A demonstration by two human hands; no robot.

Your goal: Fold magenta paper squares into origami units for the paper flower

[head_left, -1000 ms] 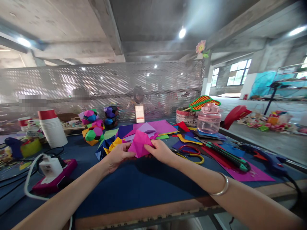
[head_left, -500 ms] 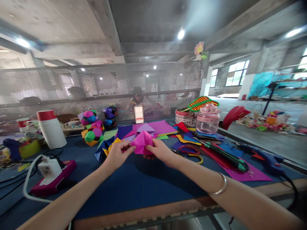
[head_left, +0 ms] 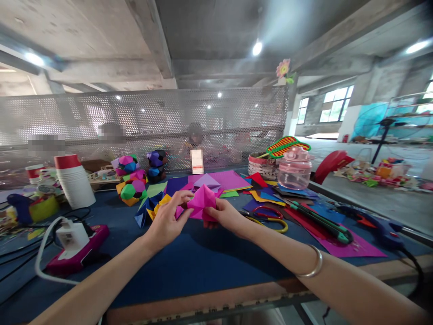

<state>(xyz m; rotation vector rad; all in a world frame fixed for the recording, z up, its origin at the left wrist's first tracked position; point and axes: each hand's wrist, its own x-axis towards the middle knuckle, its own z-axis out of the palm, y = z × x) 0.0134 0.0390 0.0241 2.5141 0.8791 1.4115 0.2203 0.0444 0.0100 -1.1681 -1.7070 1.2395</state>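
Observation:
Above the blue table I hold a folded piece of magenta paper (head_left: 204,198), with a raised point and creased faces. My right hand (head_left: 225,214) pinches its lower right side, thumb in front and the other fingers mostly hidden behind. At its left edge is my left hand (head_left: 171,214), thumb and index finger bent round the paper's left corner with a gap between them. Behind the paper lie a lilac folded sheet (head_left: 207,181) and a stack of purple sheets (head_left: 233,179). Blue and yellow folded pieces (head_left: 145,210) sit just beyond my left hand.
Scissors (head_left: 270,214), a green-black cutter (head_left: 321,221) and a glue gun (head_left: 372,223) lie rightward. A pink bottle (head_left: 295,169) stands by a basket (head_left: 260,166). Stacked paper cups (head_left: 75,183), a power strip (head_left: 77,250) and paper balls (head_left: 131,192) are leftward. A perforated screen (head_left: 230,117) rises behind.
My left thumb and index finger have moved from a close pinch on the paper's left corner to a wider spread. My right hand keeps its pinch. The view has shifted slightly.

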